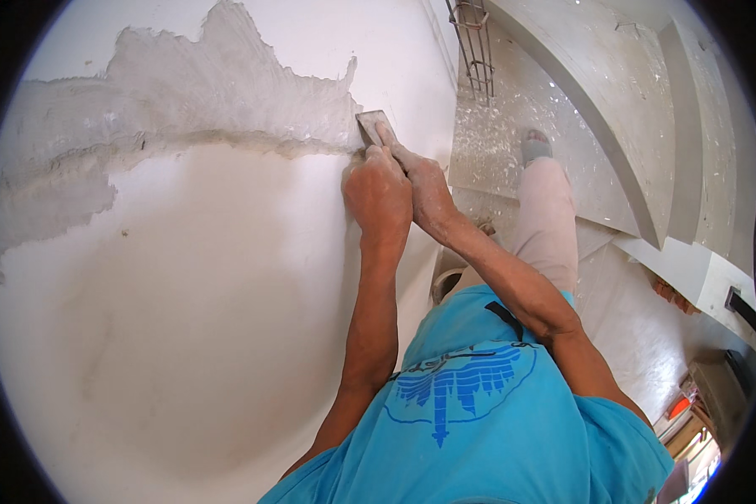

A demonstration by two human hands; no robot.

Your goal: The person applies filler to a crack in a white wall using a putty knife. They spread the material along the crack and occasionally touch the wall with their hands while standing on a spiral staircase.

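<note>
A flat, grey-smeared putty knife (366,123) is against the white wall (227,319), at the right end of a rough grey plaster patch (218,92). My right hand (431,191) grips it, with a finger stretched along the blade. Beside it and touching it, my left hand (378,195) is closed in a fist around the tool's lower part; the handle is hidden within the hands. Grey dust coats the fingers. A broken ridge runs along the patch's lower edge.
Paint-spattered concrete steps (613,109) curve at the upper right. Bare rebar (476,46) sticks out at the top, near the wall. My sandalled foot (535,146) stands on the speckled floor. A round container (447,286) is partly hidden beside my shirt.
</note>
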